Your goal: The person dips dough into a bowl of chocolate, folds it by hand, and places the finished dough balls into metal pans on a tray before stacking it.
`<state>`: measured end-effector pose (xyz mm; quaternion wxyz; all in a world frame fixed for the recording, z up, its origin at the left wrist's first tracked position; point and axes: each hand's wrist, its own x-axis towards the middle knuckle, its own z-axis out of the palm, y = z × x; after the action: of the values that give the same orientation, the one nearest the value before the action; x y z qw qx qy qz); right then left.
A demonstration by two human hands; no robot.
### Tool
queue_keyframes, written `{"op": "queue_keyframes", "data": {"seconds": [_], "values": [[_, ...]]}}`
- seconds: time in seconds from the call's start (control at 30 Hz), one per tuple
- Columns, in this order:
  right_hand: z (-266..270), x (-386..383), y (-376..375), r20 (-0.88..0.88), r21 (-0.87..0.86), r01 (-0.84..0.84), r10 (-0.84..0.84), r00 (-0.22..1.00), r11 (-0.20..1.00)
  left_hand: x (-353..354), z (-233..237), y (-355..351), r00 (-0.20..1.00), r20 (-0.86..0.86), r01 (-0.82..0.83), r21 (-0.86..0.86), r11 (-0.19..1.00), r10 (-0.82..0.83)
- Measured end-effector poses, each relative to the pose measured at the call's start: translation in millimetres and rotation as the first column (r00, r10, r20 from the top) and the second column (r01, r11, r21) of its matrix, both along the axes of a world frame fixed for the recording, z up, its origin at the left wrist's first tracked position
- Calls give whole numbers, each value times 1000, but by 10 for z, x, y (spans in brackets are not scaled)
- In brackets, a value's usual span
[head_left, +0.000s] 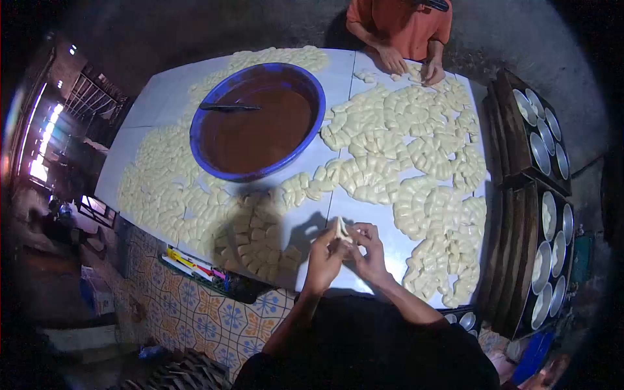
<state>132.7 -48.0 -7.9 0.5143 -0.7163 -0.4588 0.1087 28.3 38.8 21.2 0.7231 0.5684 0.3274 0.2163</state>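
Observation:
Both my hands meet over the near edge of the white table [344,207]. A pale piece of dough [342,229] is pinched between them, folded partly open with a darker inside. My left hand [323,260] grips it from the left, and my right hand [369,250] holds its right side with bent fingers. Many dough pieces [422,208] lie in overlapping clusters right of my hands. More dough pieces [257,240] spread to the left, partly in shadow. Beyond my hands stands a blue basin [312,140] of brown filling [260,140], with a dark utensil [227,106] across its left rim.
Across the table, a person in an orange shirt [406,29] handles dough with both hands [413,65]. Stacked dark trays with round metal tins [541,153] stand along the right edge. A crate [195,273] with coloured items sits below the left front edge, above patterned floor tiles [201,312].

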Motion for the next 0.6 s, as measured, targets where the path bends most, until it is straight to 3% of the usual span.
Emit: {"op": "queue_keyframes", "data": {"seconds": [0.03,0.1,0.13,0.17,0.2,0.23,0.33,0.37,0.43,0.5,0.53,0.6], "values": [[-13,22,-36,-43,48,-39,41,998,998,-19,-13,-26,997,-58,66,255,965,-52],[-36,76,-117,-129,144,-108,127,984,984,-74,-137,-94,997,-59,58,289,956,-42],[-5,95,-137,-135,128,-59,77,988,990,-95,-210,-115,998,-60,52,308,950,-35],[-5,95,-124,-263,173,1,45,964,985,-103,-202,-130,998,-60,46,329,943,-28],[-21,83,-117,-388,209,67,20,921,976,-79,-82,-197,999,50,-18,61,998,15],[-26,74,-117,-508,235,136,3,861,962,-100,-124,-217,999,33,-17,96,995,14],[66,32,-175,-403,136,7,49,914,991,-142,-206,-265,999,31,-35,216,976,29],[107,1,-201,-362,92,-48,79,929,995,-152,-195,-301,999,31,-40,147,988,35],[194,-49,-243,-581,93,-93,129,804,991,-169,-199,-389,998,28,-50,4,999,50],[357,-73,-274,-798,110,-134,168,579,985,-183,-298,-427,992,17,-121,-50,991,122],[228,-68,-335,-567,210,-229,310,763,950,-194,-333,-439,989,-18,-145,-73,987,144],[163,18,-393,-384,71,-324,326,864,943,-163,-394,-477,976,9,-215,-143,966,218]]}}
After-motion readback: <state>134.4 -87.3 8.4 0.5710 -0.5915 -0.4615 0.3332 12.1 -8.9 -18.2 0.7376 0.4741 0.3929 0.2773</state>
